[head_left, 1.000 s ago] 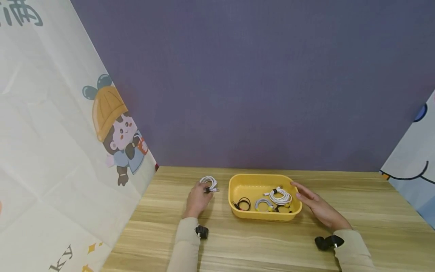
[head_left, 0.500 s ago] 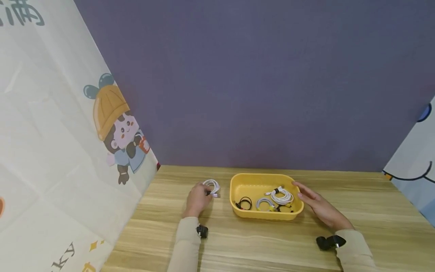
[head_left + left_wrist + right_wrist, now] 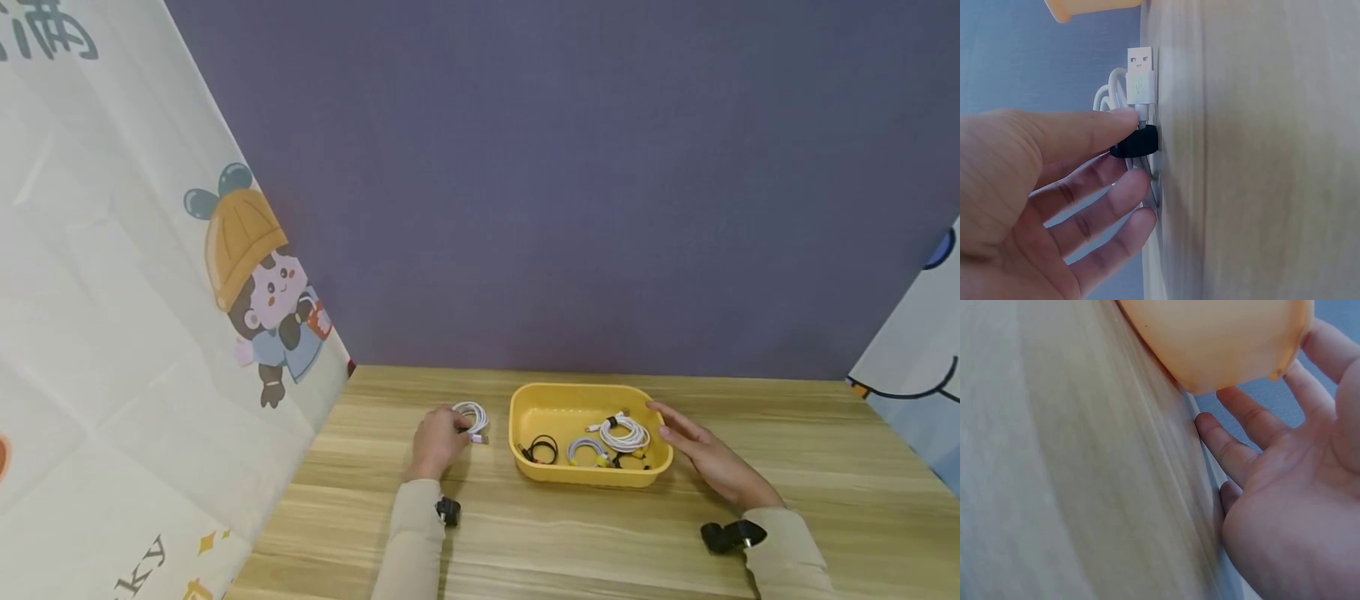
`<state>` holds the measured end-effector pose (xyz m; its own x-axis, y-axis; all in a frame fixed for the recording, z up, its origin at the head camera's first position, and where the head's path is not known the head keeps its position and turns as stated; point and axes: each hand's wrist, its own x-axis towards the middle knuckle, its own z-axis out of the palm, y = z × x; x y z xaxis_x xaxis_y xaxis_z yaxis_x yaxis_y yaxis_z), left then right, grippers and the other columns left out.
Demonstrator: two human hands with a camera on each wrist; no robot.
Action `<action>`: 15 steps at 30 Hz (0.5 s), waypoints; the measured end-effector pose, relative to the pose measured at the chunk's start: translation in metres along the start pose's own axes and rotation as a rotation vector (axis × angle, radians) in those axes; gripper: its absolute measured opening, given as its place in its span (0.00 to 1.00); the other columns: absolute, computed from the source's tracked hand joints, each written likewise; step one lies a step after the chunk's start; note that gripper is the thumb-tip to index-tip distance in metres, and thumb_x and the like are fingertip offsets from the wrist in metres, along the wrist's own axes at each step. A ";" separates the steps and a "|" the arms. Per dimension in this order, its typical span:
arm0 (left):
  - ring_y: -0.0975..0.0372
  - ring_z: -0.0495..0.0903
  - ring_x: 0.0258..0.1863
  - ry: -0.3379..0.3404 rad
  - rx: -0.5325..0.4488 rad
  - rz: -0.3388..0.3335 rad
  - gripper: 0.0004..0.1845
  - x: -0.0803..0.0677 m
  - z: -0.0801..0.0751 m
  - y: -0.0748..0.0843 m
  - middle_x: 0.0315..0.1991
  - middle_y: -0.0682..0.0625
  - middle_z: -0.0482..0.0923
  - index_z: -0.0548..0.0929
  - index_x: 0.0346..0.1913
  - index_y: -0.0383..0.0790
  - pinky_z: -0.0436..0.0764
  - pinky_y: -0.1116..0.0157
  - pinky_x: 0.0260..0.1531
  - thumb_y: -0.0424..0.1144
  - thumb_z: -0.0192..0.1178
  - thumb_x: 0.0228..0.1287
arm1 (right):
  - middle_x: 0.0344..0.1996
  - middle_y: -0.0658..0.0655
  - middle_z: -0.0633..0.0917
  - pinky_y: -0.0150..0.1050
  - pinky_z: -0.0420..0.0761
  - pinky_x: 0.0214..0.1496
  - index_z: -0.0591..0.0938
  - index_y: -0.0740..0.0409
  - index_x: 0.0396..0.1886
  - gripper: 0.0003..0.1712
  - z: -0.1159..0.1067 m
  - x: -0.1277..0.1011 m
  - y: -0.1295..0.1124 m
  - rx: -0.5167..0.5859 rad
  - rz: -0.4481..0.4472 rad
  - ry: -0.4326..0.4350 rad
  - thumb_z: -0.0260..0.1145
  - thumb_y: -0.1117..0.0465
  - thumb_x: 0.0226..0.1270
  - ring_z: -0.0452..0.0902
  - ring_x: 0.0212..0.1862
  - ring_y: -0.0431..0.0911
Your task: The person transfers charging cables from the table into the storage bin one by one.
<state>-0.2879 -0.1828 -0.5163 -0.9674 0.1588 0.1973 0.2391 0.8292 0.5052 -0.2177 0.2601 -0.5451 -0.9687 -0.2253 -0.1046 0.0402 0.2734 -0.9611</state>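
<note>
The left hand (image 3: pixel 438 440) pinches a coiled white cable (image 3: pixel 472 417) on the table (image 3: pixel 525 533), just left of the yellow tray (image 3: pixel 525 400). Since a second ago hand and cable have slid a little nearer the tray. The right hand (image 3: pixel 708 458) has stayed put, fingers straight against the tray's right side. Other cables (image 3: pixel 618 433) lie inside.

"满", perhaps, on curtain (image 3: pixel 112 250); "ky"
</note>
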 end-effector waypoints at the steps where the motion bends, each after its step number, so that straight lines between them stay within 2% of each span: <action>1: 0.55 0.84 0.34 0.003 0.005 0.001 0.08 0.000 0.000 0.000 0.37 0.51 0.86 0.94 0.37 0.45 0.81 0.57 0.33 0.34 0.76 0.52 | 0.83 0.64 0.43 0.76 0.43 0.74 0.50 0.48 0.84 0.35 0.000 0.000 0.000 -0.002 -0.001 -0.001 0.48 0.48 0.85 0.33 0.81 0.70; 5: 0.57 0.84 0.32 0.014 0.013 0.007 0.07 0.001 -0.001 0.000 0.35 0.52 0.86 0.94 0.35 0.46 0.81 0.58 0.31 0.34 0.76 0.52 | 0.83 0.64 0.43 0.75 0.44 0.74 0.51 0.47 0.84 0.35 0.001 0.000 0.000 0.003 -0.001 0.000 0.48 0.49 0.85 0.33 0.81 0.69; 15: 0.54 0.87 0.36 0.038 -0.018 0.003 0.07 0.001 -0.001 0.000 0.38 0.50 0.89 0.93 0.36 0.44 0.84 0.56 0.35 0.32 0.76 0.53 | 0.83 0.64 0.43 0.76 0.42 0.74 0.51 0.49 0.84 0.35 0.000 0.000 0.001 0.005 -0.008 0.002 0.48 0.49 0.85 0.33 0.81 0.69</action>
<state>-0.2889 -0.1829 -0.5155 -0.9629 0.1401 0.2305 0.2435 0.8192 0.5193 -0.2179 0.2599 -0.5459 -0.9693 -0.2260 -0.0963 0.0335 0.2668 -0.9632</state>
